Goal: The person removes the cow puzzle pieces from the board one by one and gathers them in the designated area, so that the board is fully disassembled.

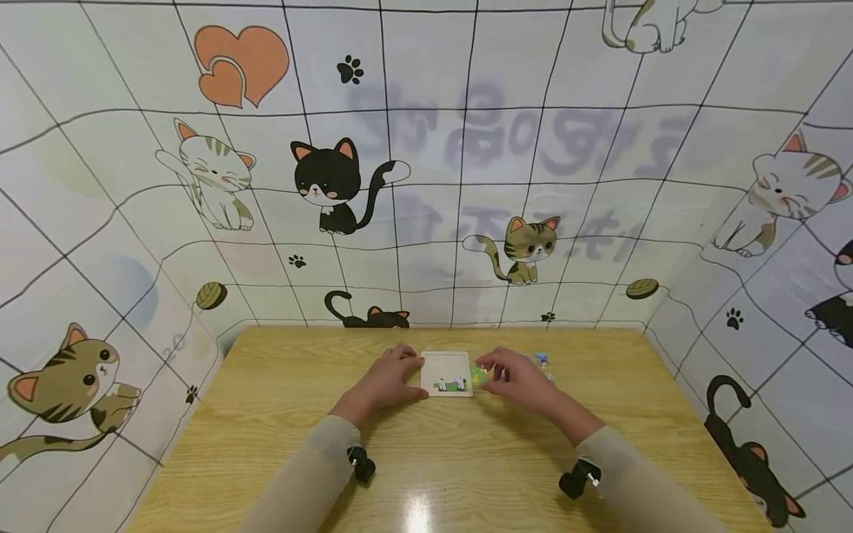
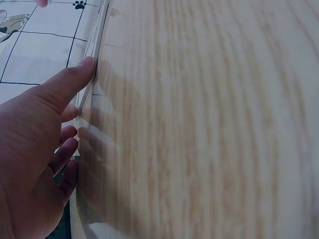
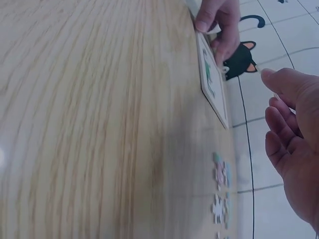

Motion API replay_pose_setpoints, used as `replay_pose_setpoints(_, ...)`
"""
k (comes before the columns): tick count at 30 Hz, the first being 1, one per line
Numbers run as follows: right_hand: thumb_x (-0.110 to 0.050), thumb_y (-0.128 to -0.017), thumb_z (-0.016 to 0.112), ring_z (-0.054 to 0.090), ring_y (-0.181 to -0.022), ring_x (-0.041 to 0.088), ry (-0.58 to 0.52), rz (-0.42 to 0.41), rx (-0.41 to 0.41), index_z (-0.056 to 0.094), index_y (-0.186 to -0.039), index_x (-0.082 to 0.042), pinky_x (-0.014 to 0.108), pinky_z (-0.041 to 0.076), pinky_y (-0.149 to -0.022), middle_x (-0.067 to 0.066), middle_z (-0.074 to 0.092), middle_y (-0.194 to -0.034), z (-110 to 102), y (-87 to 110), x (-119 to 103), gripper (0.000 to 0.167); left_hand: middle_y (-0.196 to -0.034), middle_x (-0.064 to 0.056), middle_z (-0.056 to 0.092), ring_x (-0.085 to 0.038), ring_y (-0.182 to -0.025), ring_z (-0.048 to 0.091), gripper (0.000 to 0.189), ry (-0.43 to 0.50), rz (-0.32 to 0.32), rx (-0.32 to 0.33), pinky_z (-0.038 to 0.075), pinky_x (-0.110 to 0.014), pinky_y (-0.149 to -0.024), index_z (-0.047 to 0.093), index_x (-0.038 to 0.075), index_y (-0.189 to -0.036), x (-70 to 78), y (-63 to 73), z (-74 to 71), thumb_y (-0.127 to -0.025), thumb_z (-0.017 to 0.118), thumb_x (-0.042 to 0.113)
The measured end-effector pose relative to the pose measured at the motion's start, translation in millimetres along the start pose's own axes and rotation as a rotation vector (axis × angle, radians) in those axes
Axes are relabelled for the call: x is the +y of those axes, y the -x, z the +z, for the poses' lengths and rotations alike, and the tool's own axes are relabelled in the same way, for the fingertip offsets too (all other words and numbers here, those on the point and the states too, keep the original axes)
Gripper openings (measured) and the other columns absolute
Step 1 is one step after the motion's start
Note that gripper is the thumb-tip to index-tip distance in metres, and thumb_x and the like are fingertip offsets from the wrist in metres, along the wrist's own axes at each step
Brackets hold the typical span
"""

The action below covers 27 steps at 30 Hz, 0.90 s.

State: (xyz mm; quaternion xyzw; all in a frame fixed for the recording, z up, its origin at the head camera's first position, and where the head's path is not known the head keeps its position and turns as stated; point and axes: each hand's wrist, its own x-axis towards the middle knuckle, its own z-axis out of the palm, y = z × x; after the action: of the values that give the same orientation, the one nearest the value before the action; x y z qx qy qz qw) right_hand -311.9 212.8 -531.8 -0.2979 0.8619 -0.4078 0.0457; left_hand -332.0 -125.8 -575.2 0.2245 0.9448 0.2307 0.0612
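A shallow, pale puzzle tray [image 1: 445, 365] lies on the table, with a few joined puzzle pieces [image 1: 450, 385] along its near side. My left hand [image 1: 388, 376] holds the tray by its left side, thumb at the near corner and fingers farther back. Just right of the tray, my right hand [image 1: 516, 377] pinches a green puzzle piece [image 1: 478, 376] between thumb and fingers. In the right wrist view that hand [image 3: 299, 134] is raised, its other fingers loosely bent. Seen from the left wrist, my left thumb [image 2: 75, 82] meets the tray's edge.
More loose puzzle pieces [image 3: 219, 172] lie on the wooden table [image 1: 426, 451] to the right of the tray, partly behind my right hand in the head view. A cloth wall [image 1: 426, 163] with a grid and cartoon cats stands behind the table and at both sides.
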Motion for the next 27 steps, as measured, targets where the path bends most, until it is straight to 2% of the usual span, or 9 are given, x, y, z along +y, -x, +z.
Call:
replay_pose_setpoints(11,-0.009,-0.100,0.084,0.065,-0.094,0.015,-0.013,-0.032,0.017,0.072,-0.137,-0.007,0.031,0.056,-0.077,0.007,0.072,-0.122,-20.0,23.0,13.1,0.039,-0.156,-0.004,0.051,-0.031,-0.143,0.047,0.074,-0.005,-0.007,0.003,0.040,-0.057,-0.121,0.063,0.019,-0.158,1.0,0.0,1.2,-0.095,0.086,0.052)
replay_pose_setpoints(22,-0.008,-0.100,0.083,0.061,-0.089,0.011,0.036,0.018,0.020,0.073,-0.135,-0.006,0.030,0.054,-0.074,0.003,0.070,-0.116,-33.0,41.2,18.1,0.036,-0.157,-0.005,0.051,-0.032,-0.143,0.047,0.075,-0.010,0.001,-0.001,0.040,-0.058,-0.121,0.063,0.018,-0.158,1.0,0.9,0.6,-0.095,0.086,0.052)
replay_pose_setpoints(27,-0.006,-0.101,0.082,0.062,-0.088,0.011,0.030,0.028,0.018,0.072,-0.136,0.000,0.030,0.054,-0.072,0.012,0.070,-0.117,-34.4,44.0,20.0,0.037,-0.156,-0.006,0.051,-0.033,-0.143,0.047,0.074,-0.017,0.012,0.004,0.040,-0.059,-0.121,0.063,0.018,-0.158,0.4,1.1,0.4,-0.096,0.086,0.052)
